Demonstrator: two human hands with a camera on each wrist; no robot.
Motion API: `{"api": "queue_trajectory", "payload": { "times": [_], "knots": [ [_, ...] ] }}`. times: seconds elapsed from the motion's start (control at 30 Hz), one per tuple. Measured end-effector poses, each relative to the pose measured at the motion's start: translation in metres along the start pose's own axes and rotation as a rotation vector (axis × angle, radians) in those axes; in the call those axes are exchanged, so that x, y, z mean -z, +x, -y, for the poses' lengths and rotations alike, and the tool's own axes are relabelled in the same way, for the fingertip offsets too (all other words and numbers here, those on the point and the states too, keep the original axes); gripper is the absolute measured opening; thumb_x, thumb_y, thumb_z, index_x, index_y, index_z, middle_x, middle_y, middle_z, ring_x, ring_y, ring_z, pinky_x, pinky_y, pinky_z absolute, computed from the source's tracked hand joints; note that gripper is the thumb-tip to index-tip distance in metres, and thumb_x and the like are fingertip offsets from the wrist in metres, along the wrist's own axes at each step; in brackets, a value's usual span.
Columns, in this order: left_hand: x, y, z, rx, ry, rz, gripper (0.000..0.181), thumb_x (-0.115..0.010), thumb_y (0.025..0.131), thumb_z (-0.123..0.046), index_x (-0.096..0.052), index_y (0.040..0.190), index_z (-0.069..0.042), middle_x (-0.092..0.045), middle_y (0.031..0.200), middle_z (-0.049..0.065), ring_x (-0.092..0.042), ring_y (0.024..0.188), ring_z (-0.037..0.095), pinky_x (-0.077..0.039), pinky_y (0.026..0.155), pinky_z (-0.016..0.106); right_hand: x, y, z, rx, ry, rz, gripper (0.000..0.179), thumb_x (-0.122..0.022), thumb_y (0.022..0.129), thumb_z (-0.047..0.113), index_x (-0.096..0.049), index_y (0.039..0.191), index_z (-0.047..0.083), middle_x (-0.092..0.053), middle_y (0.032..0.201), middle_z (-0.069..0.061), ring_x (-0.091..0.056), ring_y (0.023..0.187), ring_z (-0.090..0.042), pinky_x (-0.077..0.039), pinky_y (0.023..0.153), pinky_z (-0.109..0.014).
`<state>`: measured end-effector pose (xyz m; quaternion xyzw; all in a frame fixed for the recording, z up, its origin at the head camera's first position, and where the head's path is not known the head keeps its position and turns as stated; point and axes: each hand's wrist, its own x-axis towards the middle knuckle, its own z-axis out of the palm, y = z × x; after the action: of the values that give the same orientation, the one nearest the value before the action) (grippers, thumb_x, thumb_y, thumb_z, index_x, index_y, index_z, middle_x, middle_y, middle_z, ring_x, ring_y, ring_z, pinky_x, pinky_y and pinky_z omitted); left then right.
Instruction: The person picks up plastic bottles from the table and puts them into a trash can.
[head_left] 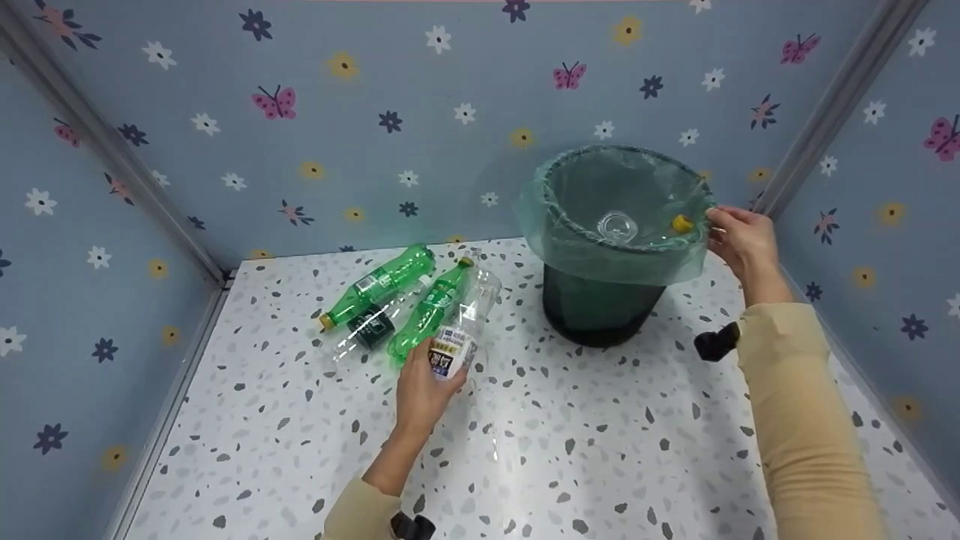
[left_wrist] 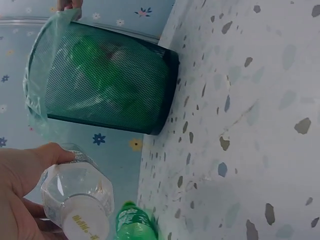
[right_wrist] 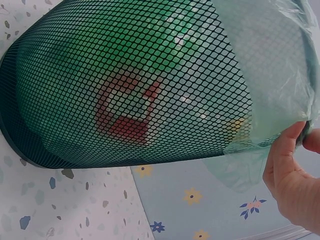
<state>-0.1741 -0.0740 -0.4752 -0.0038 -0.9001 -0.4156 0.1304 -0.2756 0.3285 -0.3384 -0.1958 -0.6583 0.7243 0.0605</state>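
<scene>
My left hand [head_left: 426,390] grips a clear plastic bottle [head_left: 452,341] with a white, yellow and dark label. The thumb and fingers curl round its lower half, and the left wrist view shows its base [left_wrist: 85,220]. Beside it lie two green bottles [head_left: 390,277] and a clear bottle with a dark label [head_left: 371,326]. My right hand [head_left: 746,236] pinches the rim of a dark mesh bin [head_left: 600,307], over its green plastic liner [head_left: 592,255]. Inside the bin show a clear bottle's round base [head_left: 617,227], a yellow cap [head_left: 682,223] and, through the mesh, green bottles [right_wrist: 135,40].
The bin stands upright on a white speckled surface [head_left: 525,450], to the right of the bottles and close to the back wall [head_left: 420,112]. Flower-patterned panels enclose the left [head_left: 67,300] and right [head_left: 900,247] sides, with grey metal trims at the corners.
</scene>
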Motion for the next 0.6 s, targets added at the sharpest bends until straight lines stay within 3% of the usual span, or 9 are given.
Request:
{"api": "queue_trajectory", "payload": {
  "times": [0.23, 0.6],
  "knots": [
    [0.015, 0.004, -0.031, -0.069, -0.066, -0.031, 0.067, -0.075, 0.068, -0.017, -0.044, 0.122, 0.006, -0.053, 0.099, 0.014, -0.052, 0.081, 0.022, -0.045, 0.066, 0.033, 0.002, 0.001, -0.001, 0.008, -0.012, 0.012, 0.049, -0.055, 0.088, 0.018, -0.038, 0.13, -0.001, -0.045, 0.101, -0.004, -0.05, 0.082, -0.012, -0.047, 0.063, -0.016],
    [0.028, 0.02, -0.07, -0.203, -0.087, -0.059, 0.066, -0.075, 0.069, -0.019, -0.044, 0.123, 0.005, -0.053, 0.099, 0.013, -0.053, 0.078, 0.02, -0.046, 0.061, 0.031, 0.0, -0.001, -0.001, 0.024, -0.031, -0.005, 0.056, -0.054, 0.088, 0.018, -0.032, 0.135, -0.002, -0.044, 0.1, -0.003, -0.051, 0.078, -0.01, -0.046, 0.06, -0.015]
  ]
}}
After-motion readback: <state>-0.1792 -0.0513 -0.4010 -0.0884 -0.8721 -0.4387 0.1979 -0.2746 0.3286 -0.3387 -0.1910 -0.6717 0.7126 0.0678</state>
